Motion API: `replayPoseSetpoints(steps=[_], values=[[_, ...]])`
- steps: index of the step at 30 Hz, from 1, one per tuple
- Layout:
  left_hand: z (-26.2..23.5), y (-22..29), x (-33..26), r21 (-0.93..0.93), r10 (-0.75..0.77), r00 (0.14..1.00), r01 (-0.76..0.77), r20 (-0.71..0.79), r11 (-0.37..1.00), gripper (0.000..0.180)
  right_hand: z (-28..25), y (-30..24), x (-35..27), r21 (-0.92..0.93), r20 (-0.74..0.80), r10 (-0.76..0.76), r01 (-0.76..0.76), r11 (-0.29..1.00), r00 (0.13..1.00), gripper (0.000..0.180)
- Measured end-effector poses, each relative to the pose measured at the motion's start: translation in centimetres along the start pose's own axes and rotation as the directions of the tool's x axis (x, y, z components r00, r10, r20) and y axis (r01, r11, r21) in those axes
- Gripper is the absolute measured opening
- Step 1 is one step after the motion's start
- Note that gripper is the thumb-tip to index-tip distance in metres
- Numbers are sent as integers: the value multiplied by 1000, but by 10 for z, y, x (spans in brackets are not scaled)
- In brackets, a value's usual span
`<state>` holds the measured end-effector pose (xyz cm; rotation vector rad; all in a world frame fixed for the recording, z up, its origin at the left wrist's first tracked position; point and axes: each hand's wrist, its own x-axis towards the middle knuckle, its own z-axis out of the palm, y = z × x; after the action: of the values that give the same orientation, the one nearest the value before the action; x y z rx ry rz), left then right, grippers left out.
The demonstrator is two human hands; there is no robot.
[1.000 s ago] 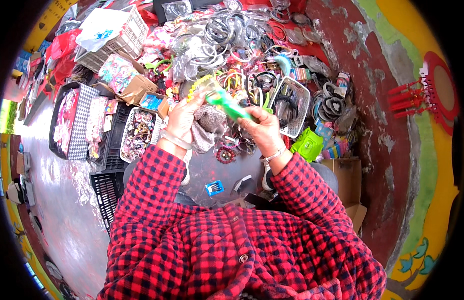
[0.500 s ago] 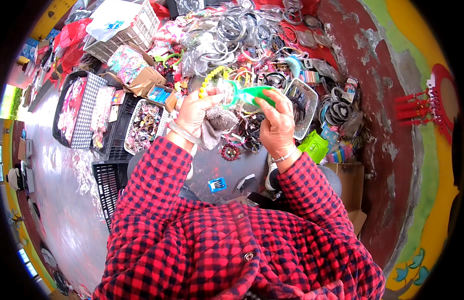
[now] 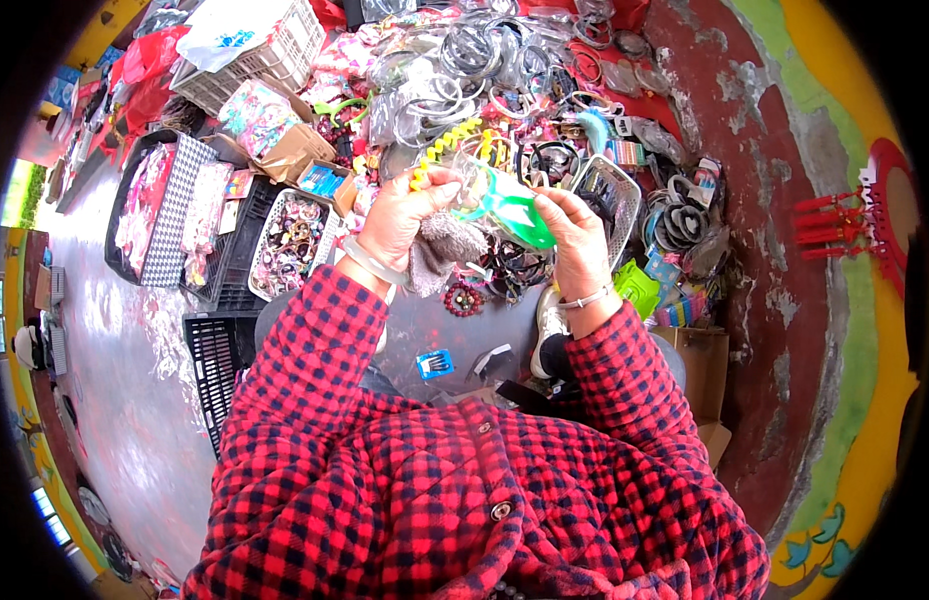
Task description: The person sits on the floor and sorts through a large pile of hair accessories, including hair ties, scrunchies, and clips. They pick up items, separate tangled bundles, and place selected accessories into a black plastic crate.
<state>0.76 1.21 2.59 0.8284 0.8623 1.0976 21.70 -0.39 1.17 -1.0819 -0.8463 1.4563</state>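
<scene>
My left hand (image 3: 397, 222) is closed, thumb and fingers pinching at the lower end of a yellow wavy headband (image 3: 452, 141). A grey fuzzy cloth (image 3: 445, 243) hangs by the same hand; how it is held is hidden. Between both hands stretches a glossy green see-through plastic piece (image 3: 523, 216), whose exact kind I cannot make out. My right hand (image 3: 579, 238) grips its right end between thumb and fingers. The left end, pale and clear, reaches my left fingertips.
Ahead lies a heap of hair bands in plastic bags (image 3: 475, 60). A white basket of hair ties (image 3: 293, 245) is at left, beside a black crate (image 3: 213, 375). Another white basket (image 3: 628, 200) stands at right, near a bright green item (image 3: 638, 290). A blue card (image 3: 436, 364) lies on the floor.
My right hand has moved slightly right and down, tilting the green piece down at its right end. The yellow headband leans further right.
</scene>
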Motion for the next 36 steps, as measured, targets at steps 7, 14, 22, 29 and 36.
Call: replayPoseSetpoints(steps=[7, 14, 22, 29, 36], values=[[0, 6, -1, -21, -62, 995, 64, 76, 998, 15, -3, 2, -1, -49, 33, -56, 58, 997, 998, 16], [-4, 4, 3, 5, -121, 983, 121, 141, 993, 18, -4, 7, 1, -202, 25, -252, 252, 947, 967, 12], [-3, 4, 4, 44, -115, 992, 117, -57, 992, 11, -2, -7, -1, 98, 170, 45, -62, 993, 984, 34], [-19, -4, 16, 75, -29, 996, 36, -86, 997, 11, -10, -4, 5, 234, 70, 232, -242, 942, 970, 29], [-7, 6, 7, -76, -154, 986, 149, -65, 986, 14, -16, 5, 5, -9, -81, 222, -224, 975, 972, 17]])
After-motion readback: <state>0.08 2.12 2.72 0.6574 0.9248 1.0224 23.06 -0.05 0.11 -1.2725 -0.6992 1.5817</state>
